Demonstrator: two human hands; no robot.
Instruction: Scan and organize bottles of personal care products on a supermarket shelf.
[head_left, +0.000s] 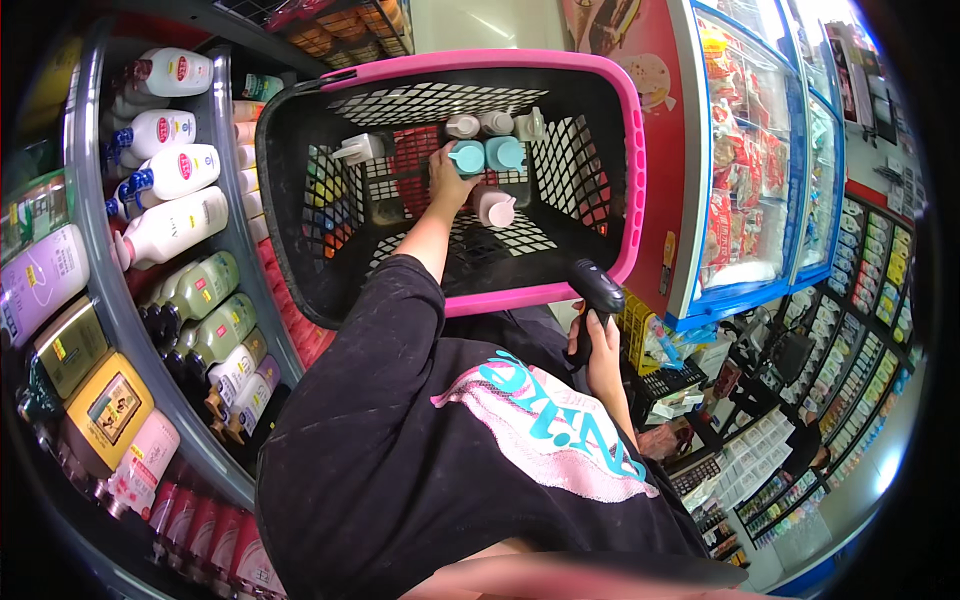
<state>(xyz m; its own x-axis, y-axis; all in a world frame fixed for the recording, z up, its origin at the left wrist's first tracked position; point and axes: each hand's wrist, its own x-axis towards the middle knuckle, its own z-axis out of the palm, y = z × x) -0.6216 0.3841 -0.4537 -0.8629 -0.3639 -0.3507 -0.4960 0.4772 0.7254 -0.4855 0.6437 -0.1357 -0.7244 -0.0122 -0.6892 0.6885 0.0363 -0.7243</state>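
A black mesh shopping basket with a pink rim lies before me. Inside it my left hand has its fingers around a light-blue pump bottle. Another light-blue pump bottle stands beside that one. Behind them are several whitish bottles, and a pale pink pump bottle stands nearer to me. At the basket's left side is a white pump bottle. Outside the basket's near right corner, my right hand grips a black handheld scanner by its handle.
Shelves with pump bottles, among them a white bottle, run along my left. A glass-doored freezer with packaged food stands at the right. Beyond it are a yellow crate, product racks and a partly visible person.
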